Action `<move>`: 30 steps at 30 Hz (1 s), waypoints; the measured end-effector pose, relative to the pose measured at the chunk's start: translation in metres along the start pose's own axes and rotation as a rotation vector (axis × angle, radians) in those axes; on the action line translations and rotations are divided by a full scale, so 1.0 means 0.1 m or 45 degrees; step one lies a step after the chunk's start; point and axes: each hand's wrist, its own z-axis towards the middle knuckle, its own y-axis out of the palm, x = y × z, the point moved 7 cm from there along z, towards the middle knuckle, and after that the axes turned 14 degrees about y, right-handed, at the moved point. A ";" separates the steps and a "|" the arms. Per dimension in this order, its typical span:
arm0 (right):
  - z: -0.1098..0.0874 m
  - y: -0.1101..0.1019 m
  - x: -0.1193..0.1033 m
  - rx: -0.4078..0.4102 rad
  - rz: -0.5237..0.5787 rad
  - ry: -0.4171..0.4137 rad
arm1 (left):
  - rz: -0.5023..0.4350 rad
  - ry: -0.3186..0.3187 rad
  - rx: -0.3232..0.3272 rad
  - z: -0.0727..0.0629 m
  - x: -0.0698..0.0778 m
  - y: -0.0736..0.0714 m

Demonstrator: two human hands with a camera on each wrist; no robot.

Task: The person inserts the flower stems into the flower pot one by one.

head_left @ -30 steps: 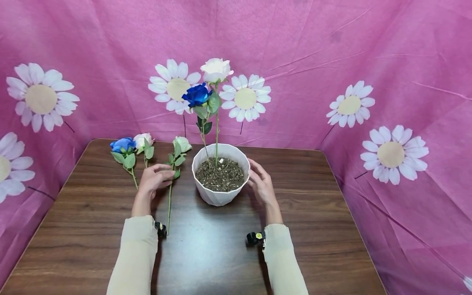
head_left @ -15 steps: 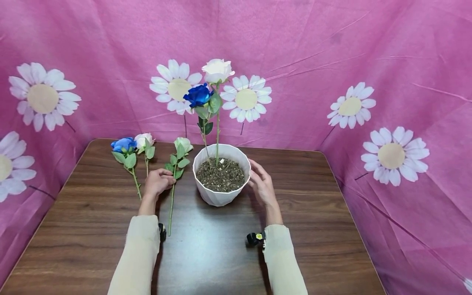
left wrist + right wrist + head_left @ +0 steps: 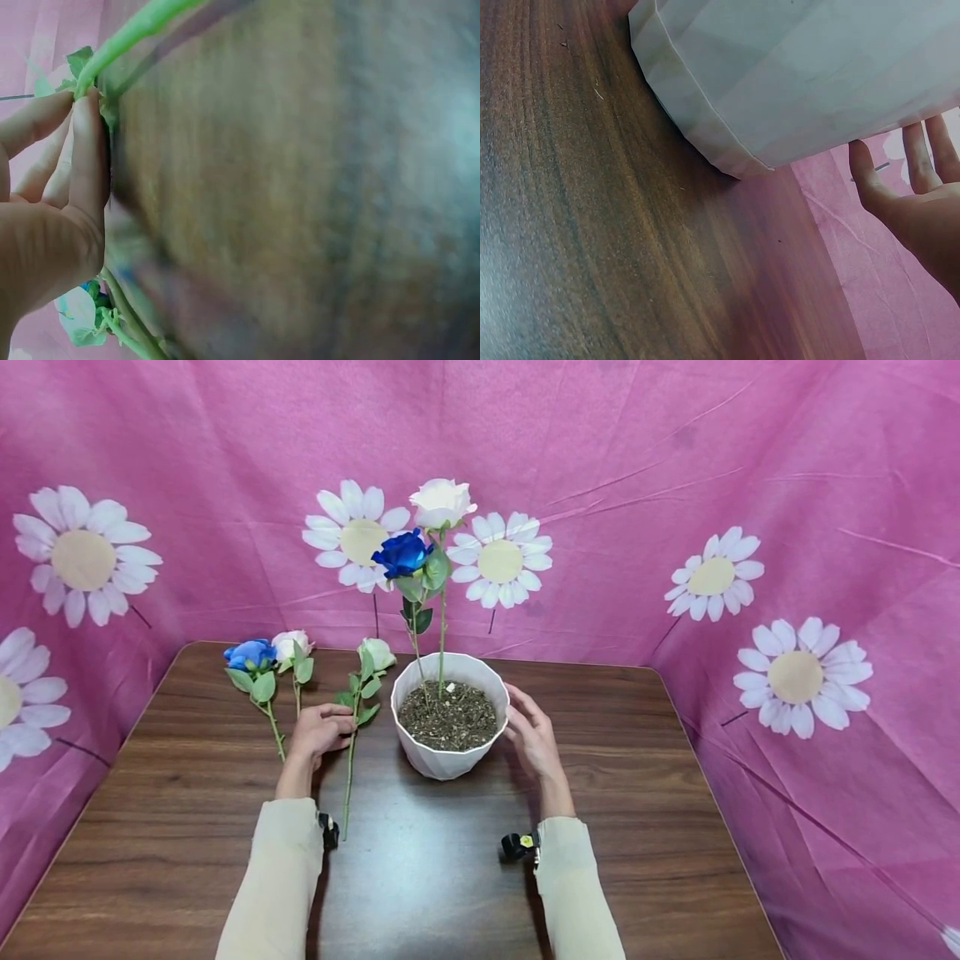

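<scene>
Near the table's middle, my left hand (image 3: 321, 732) pinches the stem of a white rose (image 3: 377, 653). Thumb and fingertips meet on the green stem (image 3: 124, 41) in the left wrist view. The rose's lower stem reaches toward the front of the table. To its right stands a white faceted flowerpot (image 3: 442, 766) filled with soil (image 3: 453, 727). A blue rose (image 3: 402, 553) and another white rose (image 3: 441, 503) stand upright in the soil. My right hand (image 3: 536, 739) touches the pot's right side with its fingertips, fingers extended and not wrapped round it, as the right wrist view shows.
Left of my left hand, a blue rose (image 3: 251, 656) and a pale pink-white rose (image 3: 292, 647) lie on the brown wooden table (image 3: 645, 860). A pink cloth (image 3: 600, 435) printed with large daisies hangs behind the table and along its sides.
My left hand has moved down onto the white rose's stem, and its fingers have closed there. The flower head has shifted slightly right. My right hand has stayed at the pot.
</scene>
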 end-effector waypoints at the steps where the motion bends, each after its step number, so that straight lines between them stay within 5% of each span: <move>1: -0.01 0.02 -0.02 0.019 0.003 0.017 | -0.017 -0.001 0.005 0.00 0.02 0.00; 7: -0.05 0.11 -0.12 0.039 0.069 0.032 | -0.172 0.002 0.038 0.01 0.16 -0.02; 16: -0.11 0.18 -0.19 0.097 0.073 0.068 | -0.485 0.029 0.198 -0.01 0.39 -0.10; 30: -0.10 0.18 -0.19 0.107 0.065 0.079 | -0.699 0.260 0.552 -0.05 0.74 -0.28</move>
